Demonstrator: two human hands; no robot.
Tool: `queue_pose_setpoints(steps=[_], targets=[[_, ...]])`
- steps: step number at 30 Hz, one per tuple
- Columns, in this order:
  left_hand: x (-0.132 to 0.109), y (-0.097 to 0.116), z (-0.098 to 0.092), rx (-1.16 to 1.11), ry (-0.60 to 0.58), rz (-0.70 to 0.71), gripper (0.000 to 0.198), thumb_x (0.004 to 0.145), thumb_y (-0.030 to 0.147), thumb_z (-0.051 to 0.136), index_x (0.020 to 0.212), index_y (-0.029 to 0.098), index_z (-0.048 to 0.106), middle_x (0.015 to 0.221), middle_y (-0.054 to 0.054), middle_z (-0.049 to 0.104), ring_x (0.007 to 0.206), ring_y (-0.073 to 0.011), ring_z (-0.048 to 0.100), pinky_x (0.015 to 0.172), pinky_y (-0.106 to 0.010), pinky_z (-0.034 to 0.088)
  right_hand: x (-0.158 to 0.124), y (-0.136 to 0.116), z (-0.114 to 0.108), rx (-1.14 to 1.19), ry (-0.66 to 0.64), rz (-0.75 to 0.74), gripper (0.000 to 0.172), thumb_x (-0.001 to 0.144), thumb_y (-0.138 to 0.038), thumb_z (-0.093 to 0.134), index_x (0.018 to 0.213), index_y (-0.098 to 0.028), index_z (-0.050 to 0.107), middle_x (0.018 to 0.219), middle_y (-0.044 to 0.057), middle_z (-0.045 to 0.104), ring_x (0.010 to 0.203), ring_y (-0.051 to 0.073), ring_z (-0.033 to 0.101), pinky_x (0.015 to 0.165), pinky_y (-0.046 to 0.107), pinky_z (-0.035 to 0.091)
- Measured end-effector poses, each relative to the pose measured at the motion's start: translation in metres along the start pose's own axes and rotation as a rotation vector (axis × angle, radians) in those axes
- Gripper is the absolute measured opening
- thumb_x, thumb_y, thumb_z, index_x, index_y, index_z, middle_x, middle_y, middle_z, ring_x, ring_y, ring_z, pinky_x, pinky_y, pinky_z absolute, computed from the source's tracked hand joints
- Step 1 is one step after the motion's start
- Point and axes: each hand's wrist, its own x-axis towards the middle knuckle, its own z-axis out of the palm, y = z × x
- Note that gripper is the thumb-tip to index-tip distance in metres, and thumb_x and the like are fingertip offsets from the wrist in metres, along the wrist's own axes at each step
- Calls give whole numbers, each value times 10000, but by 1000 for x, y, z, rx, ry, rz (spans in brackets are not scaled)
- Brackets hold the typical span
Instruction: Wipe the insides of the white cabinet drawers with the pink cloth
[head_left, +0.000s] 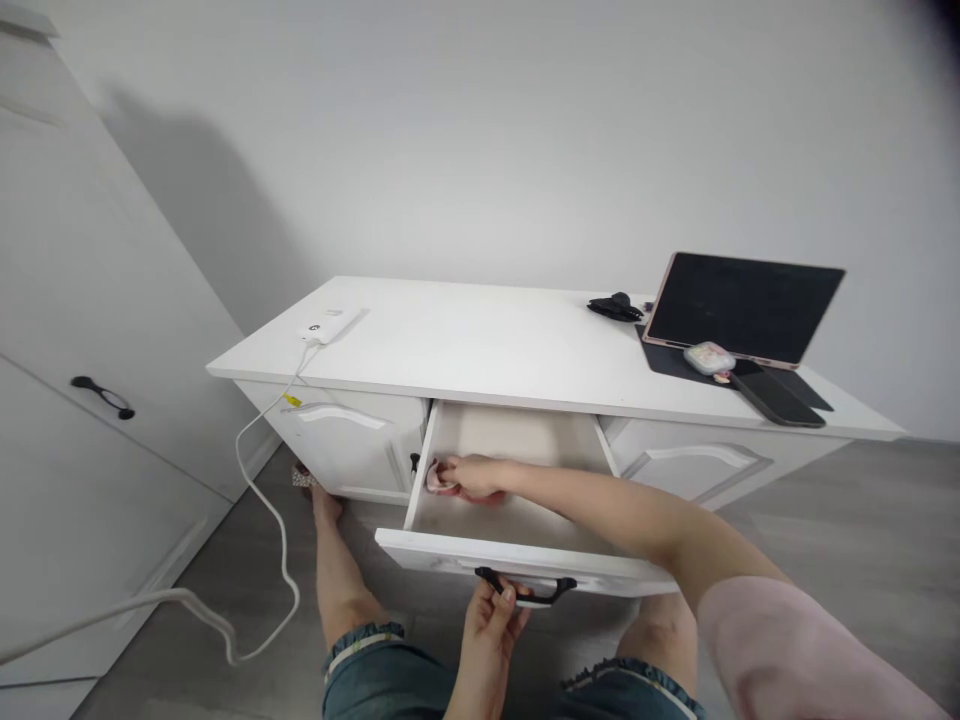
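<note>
A white drawer (517,525) stands pulled out from the white cabinet. My left hand (495,620) has its fingers curled round the left part of the black drawer handle (551,597). Inside the drawer, near its left wall, my right hand (476,475) has its fingers closed on a small pink and white item (436,482). Its kind does not show, since my fingers cover much of it. Some pink also shows under the palm. The right forearm reaches across the drawer from the right.
On the white cabinet top (480,330) lie a white power strip (330,325) with a trailing cord, a black hair clip (615,307), a propped tablet (742,305), a phone (776,393) and a small clear case (709,358). A tall white wardrobe (97,250) stands at left.
</note>
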Motion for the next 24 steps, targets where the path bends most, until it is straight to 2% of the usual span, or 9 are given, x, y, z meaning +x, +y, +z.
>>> queue_pose_setpoints(steps=[3,7,9,11,14,17,19,22,24], targets=[[1,0,0,3,10,7,478,492,494,953,728,202,657,749,-15,731,787,-156,692,734,-270,524,-10,-16,12,-58,-67,-165,536,846,-122,580,1378,-181,605,1344,157,609,959,229,653,797,326,512],[2,-1,-2,17,-21,29,471,511,492,947,733,201,652,754,-11,727,765,-141,683,722,-255,520,-22,-31,13,73,-147,-250,582,793,-136,639,1370,-218,618,1310,118,620,888,186,630,715,272,500],[3,-1,-3,29,-47,39,454,539,494,936,741,201,654,771,-13,729,783,-140,682,725,-251,518,-25,-34,8,156,-206,-226,584,752,-116,642,1326,-224,646,1209,86,664,782,158,613,631,250,478],[3,0,-5,41,-66,41,434,564,486,927,750,201,658,793,-19,734,811,-145,681,742,-258,522,-26,-32,1,210,-321,-165,535,730,-77,598,1244,-197,681,973,33,706,649,139,579,559,243,447],[2,5,-8,52,-96,32,402,595,457,919,766,198,664,827,-29,740,843,-154,673,782,-286,532,-33,-24,-18,359,-406,-58,403,719,-47,571,1083,-142,718,731,-35,668,604,132,568,580,239,462],[3,10,-8,55,-121,33,369,619,424,914,777,191,676,861,-38,736,883,-163,665,828,-312,539,-57,-18,-47,627,-249,-52,356,738,-85,630,1083,-111,714,865,-15,716,808,155,640,750,235,511],[4,12,-6,59,-121,34,364,617,413,917,778,186,684,871,-42,728,898,-167,659,849,-325,539,-79,-23,-67,744,-84,-157,404,795,-137,625,1194,-116,690,1041,14,723,979,181,648,875,254,506],[4,14,-1,61,-106,46,380,583,411,933,769,182,693,860,-39,712,895,-168,646,880,-352,538,-109,-50,-81,639,177,-375,433,860,-112,553,1274,-145,672,1279,57,651,1179,186,587,1017,283,442],[2,16,3,64,-85,64,378,556,387,943,755,183,695,850,-39,701,901,-190,648,912,-398,534,-121,-77,-73,419,273,-452,452,861,-32,495,1238,-173,701,1397,72,593,1268,181,530,1073,306,393]])
